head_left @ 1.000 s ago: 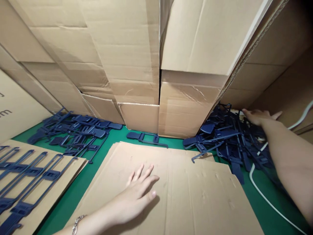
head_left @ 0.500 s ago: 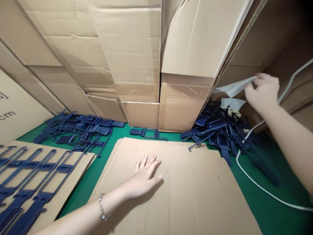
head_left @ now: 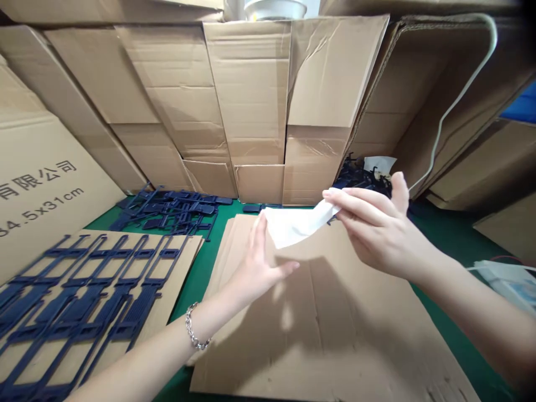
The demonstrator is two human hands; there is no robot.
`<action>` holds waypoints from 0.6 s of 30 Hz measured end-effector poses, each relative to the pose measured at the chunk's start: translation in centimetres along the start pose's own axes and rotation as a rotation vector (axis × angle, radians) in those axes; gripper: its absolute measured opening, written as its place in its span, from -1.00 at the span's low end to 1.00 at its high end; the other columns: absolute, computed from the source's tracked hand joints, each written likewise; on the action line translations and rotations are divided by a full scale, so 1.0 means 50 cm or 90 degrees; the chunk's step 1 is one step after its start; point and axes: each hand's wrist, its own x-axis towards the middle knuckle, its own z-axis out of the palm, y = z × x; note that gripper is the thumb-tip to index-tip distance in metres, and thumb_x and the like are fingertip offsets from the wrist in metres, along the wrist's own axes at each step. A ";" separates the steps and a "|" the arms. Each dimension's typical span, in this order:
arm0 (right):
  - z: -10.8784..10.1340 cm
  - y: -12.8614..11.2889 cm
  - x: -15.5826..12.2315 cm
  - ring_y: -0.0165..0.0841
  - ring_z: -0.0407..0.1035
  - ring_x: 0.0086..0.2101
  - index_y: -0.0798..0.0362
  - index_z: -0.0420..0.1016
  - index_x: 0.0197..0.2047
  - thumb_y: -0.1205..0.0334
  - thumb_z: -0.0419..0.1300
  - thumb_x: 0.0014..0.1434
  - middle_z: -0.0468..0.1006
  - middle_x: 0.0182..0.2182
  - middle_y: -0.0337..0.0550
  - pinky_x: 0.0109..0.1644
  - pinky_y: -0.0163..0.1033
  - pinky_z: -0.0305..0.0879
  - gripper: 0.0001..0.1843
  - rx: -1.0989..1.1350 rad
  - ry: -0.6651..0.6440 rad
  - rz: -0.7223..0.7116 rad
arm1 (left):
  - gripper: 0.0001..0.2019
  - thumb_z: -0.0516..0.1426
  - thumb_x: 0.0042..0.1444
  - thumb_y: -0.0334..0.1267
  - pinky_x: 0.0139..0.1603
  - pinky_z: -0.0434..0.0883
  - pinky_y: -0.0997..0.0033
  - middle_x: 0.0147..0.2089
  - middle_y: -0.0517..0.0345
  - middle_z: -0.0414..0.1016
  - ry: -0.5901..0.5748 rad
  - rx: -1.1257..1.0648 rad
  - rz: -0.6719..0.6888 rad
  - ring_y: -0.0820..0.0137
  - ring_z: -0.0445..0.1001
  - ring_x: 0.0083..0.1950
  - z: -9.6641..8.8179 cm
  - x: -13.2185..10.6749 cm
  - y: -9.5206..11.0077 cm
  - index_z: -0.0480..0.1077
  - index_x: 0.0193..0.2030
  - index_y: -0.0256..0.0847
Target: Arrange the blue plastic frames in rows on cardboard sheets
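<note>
A thin white tissue [head_left: 299,223] is spread in the air between my two hands. My right hand [head_left: 374,223] pinches its right end between fingertips, the thumb partly hidden. My left hand [head_left: 262,262] is at the tissue's left edge, fingers up against it and the thumb held apart, so it is open. Below both hands lies a stack of flat cardboard sheets [head_left: 268,340] with their shadow on it. To the left, dark blue plastic frame-like parts [head_left: 125,290] lie in rows on another cardboard sheet [head_left: 144,329].
Loose blue parts [head_left: 180,209] are heaped at the back left, with another pile [head_left: 360,173] at the back right beside a white tissue [head_left: 379,164]. Cardboard boxes [head_left: 255,111] wall off the rear. A white cable [head_left: 439,125] hangs at right over the green table [head_left: 444,223].
My right hand has brought the tissue from the back right to above the cardboard stack. My left hand has lifted off the cardboard to the tissue's edge. The view has tilted up.
</note>
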 end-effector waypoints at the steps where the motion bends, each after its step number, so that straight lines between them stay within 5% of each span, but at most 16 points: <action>1: 0.001 -0.028 0.004 -0.21 0.24 0.04 -0.29 0.30 0.00 0.44 -0.02 0.13 0.23 0.13 -0.42 0.25 0.28 -0.41 -0.53 0.008 0.013 -0.013 | -0.04 0.22 -0.09 0.02 0.25 0.00 0.09 0.33 -0.03 -0.17 0.049 -0.029 0.000 0.13 -0.11 0.31 -0.012 -0.010 0.002 -0.33 0.30 -0.05; 4: 0.004 -0.100 0.014 -0.20 0.23 0.05 -0.25 0.35 -0.04 0.41 0.00 0.14 0.22 0.12 -0.38 0.26 0.30 -0.39 -0.60 0.036 0.042 -0.039 | -0.30 0.21 -0.08 -0.13 0.09 0.23 0.22 0.08 0.00 0.20 0.202 -0.141 -0.010 0.25 0.23 0.09 -0.049 -0.034 -0.006 0.03 0.19 -0.12; 6: 0.002 -0.135 0.014 -0.21 0.23 0.05 -0.28 0.37 -0.07 0.38 0.01 0.14 0.22 0.12 -0.41 0.26 0.30 -0.38 -0.62 0.050 0.050 -0.062 | -0.65 0.16 -0.09 -0.24 -0.13 0.33 0.36 -0.17 0.08 0.31 0.217 -0.172 -0.022 0.33 0.34 -0.13 -0.077 -0.054 -0.012 0.32 -0.11 -0.20; 8: -0.007 -0.158 0.005 -0.22 0.25 0.04 -0.33 0.39 -0.10 0.39 0.00 0.13 0.22 0.11 -0.47 0.27 0.29 -0.30 -0.60 0.062 0.046 -0.095 | -0.94 0.12 -0.11 -0.34 -0.31 0.32 0.44 -0.37 0.16 0.30 0.190 -0.154 -0.019 0.40 0.33 -0.32 -0.100 -0.084 -0.010 0.35 -0.43 -0.23; 10: -0.019 -0.174 -0.016 -0.20 0.31 -0.02 -0.37 0.43 -0.13 0.40 0.02 0.09 0.27 0.08 -0.52 0.24 0.30 -0.16 -0.57 0.073 0.048 -0.125 | -0.94 0.08 -0.08 -0.41 -0.39 0.27 0.47 -0.44 0.20 0.28 0.212 -0.113 0.011 0.43 0.30 -0.39 -0.116 -0.126 0.000 0.31 -0.53 -0.23; 12: -0.032 -0.188 -0.043 -0.14 0.37 -0.09 -0.36 0.47 -0.19 0.36 0.04 0.04 0.30 0.05 -0.55 0.21 0.31 -0.04 -0.60 0.097 0.076 -0.121 | -0.91 0.06 -0.02 -0.44 -0.33 0.29 0.44 -0.38 0.21 0.32 0.290 -0.066 0.044 0.41 0.35 -0.30 -0.121 -0.171 0.013 0.33 -0.46 -0.19; 15: -0.040 -0.213 -0.086 -0.14 0.41 -0.17 -0.33 0.49 -0.17 0.38 0.06 -0.02 0.19 0.13 -0.61 0.19 0.25 0.05 -0.56 0.155 0.178 0.009 | -0.87 0.04 0.08 -0.43 0.04 0.24 0.26 -0.24 0.22 0.39 0.366 -0.005 0.079 0.33 0.37 -0.06 -0.107 -0.224 0.027 0.35 -0.34 -0.13; 18: -0.034 -0.230 -0.113 -0.18 0.33 -0.06 -0.19 0.35 0.07 0.34 0.08 0.01 0.13 0.19 -0.41 0.17 0.13 0.14 -0.48 0.249 0.269 0.089 | -0.82 -0.02 0.15 -0.45 0.17 0.15 0.18 -0.21 0.22 0.45 0.310 -0.029 0.173 0.35 0.42 -0.10 -0.078 -0.237 0.026 0.35 -0.25 -0.14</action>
